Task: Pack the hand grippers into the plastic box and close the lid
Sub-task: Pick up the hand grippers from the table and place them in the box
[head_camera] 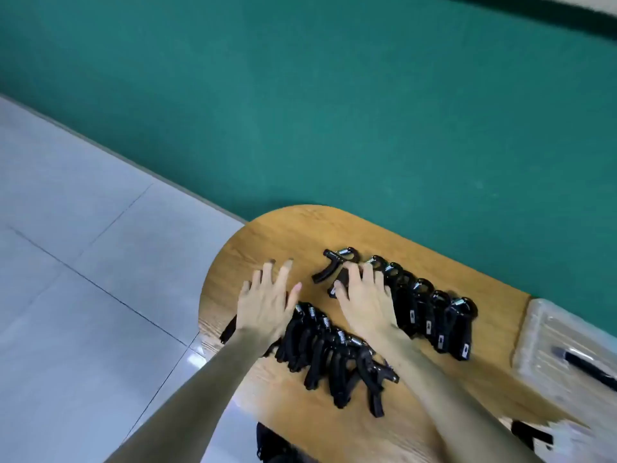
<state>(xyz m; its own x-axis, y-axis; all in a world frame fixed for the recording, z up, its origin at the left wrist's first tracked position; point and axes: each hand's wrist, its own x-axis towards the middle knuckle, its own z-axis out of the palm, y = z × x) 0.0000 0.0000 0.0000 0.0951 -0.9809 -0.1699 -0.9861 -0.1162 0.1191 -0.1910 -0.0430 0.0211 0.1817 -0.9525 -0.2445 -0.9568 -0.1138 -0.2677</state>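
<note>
**Both hands over the grippers, box waiting at the right**

A wooden table (273,235) with a rounded end carries two rows of black hand grippers; the far row (430,309) runs from the middle toward the right, its grippers standing side by side with their spring coils toward the far edge; the near row (334,355) lies closer to the person, more loosely packed and overlapping.

The left hand (267,302) is spread flat, fingers straight and fanned, holding nothing — it sits just left of the near row's far end; whether it touches the tabletop I cannot tell. The right hand (364,299) reaches to the left end of the far row, its fingers laid over a single hand gripper (334,265) that lies apart from the others, handles splayed; the fingers look only slightly bent, and whether they press or grasp it is not clear.

The clear plastic box (547,339) stands at the table's right edge, well apart from both hands — blurred, with a dark object (587,365) showing in it. Beyond the table are a green wall (334,95) and a pale tiled floor (83,228).
</note>
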